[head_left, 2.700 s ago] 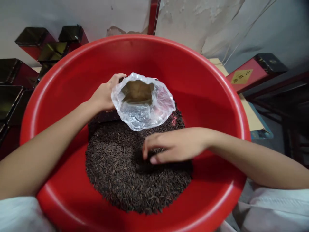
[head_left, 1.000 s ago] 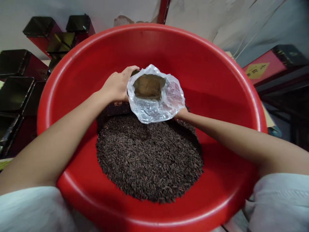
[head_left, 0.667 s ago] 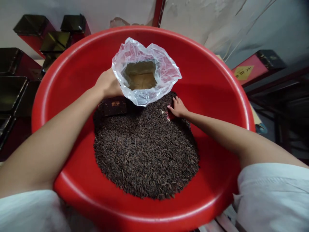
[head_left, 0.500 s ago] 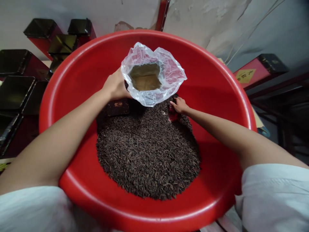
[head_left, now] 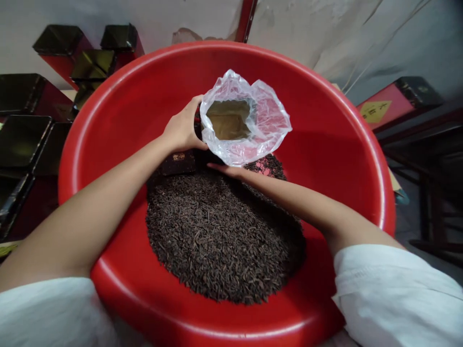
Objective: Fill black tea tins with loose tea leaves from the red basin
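Note:
A big red plastic basin (head_left: 119, 115) holds a heap of dark loose tea leaves (head_left: 220, 236). At the far side of the heap stands a dark box lined with a clear plastic bag (head_left: 264, 120), its mouth open and showing a brownish inside. My left hand (head_left: 183, 130) grips the left side of the box just under the bag's rim. My right hand (head_left: 229, 170) reaches beneath the bag's front edge, palm up, mostly hidden by the plastic; what it holds cannot be seen. A dark lid-like piece (head_left: 178, 162) lies on the tea by my left wrist.
Several dark and red tins (head_left: 54, 48) are stacked at the left behind the basin. A long red box with a yellow label (head_left: 383, 108) lies at the right. A peeling white wall rises behind. Dark furniture legs stand at the far right.
My right hand left the tea at the bag's right side and slid left, under the front of the bag. The box and bag shifted slightly right and down in my left hand.

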Tool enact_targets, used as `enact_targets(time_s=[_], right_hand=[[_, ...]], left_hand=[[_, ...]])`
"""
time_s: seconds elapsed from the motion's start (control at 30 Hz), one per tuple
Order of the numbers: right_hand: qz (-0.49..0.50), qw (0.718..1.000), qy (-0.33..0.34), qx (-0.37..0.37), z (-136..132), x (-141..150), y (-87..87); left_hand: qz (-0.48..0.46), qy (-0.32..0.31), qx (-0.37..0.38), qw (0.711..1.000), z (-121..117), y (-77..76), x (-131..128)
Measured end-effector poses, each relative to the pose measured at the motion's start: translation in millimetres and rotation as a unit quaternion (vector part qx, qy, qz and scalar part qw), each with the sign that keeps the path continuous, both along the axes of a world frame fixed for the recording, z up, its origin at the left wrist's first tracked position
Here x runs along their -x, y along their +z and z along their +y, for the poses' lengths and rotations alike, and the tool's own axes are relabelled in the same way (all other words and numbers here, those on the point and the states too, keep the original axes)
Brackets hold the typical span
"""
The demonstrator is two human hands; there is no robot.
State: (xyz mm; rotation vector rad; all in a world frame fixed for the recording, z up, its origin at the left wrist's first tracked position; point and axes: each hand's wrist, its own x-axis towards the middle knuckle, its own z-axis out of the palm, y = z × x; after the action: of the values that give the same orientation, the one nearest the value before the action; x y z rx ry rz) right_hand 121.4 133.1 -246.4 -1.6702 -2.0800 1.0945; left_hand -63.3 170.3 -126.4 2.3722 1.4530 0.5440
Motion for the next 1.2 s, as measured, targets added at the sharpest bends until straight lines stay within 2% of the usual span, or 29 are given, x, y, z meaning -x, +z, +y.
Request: enact_targets(time_s=[0.1, 0.27, 0.37, 0.53, 0.7, 0.8, 1.03, 1.2], right_hand=[[0.067, 0.995, 0.043, 0.062, -23, 3, 20.5], [0.025, 0.975, 0.153, 0.162, -50, -6, 57.1], [0.043, 0.96, 0.198, 0.191, -63, -9, 75.2], [0.087, 0.962, 0.133, 0.221, -90, -6, 93.8], [0.177, 0.935, 0.023, 0.306, -108, -3, 106.4], [0.219, 0.905, -0.022, 0.365, -111, -2, 113.7], [0.317, 0.809, 0.002, 0.495, -114, -2, 135.4], [0.384, 0.759, 0.014, 0.525, -117, -8, 160.1]], left_hand=[[-0.005, -0.024, 0.006, 1.0, 1, -0.7, -1], [-0.01, -0.018, -0.006, 1.0, 4, -5.5, 4], [-0.007, -0.011, -0.023, 1.0, 6, -10.8, 7], [0.005, -0.018, -0.034, 0.999, 6, -14.8, 10], [0.014, -0.017, -0.035, 0.999, 2, -10.0, 7], [0.022, -0.009, -0.024, 0.999, -1, -6.9, 5], [0.044, -0.014, -0.03, 0.998, -8, -5.0, 2], [0.085, -0.035, -0.052, 0.994, -10, -3.5, 0]])
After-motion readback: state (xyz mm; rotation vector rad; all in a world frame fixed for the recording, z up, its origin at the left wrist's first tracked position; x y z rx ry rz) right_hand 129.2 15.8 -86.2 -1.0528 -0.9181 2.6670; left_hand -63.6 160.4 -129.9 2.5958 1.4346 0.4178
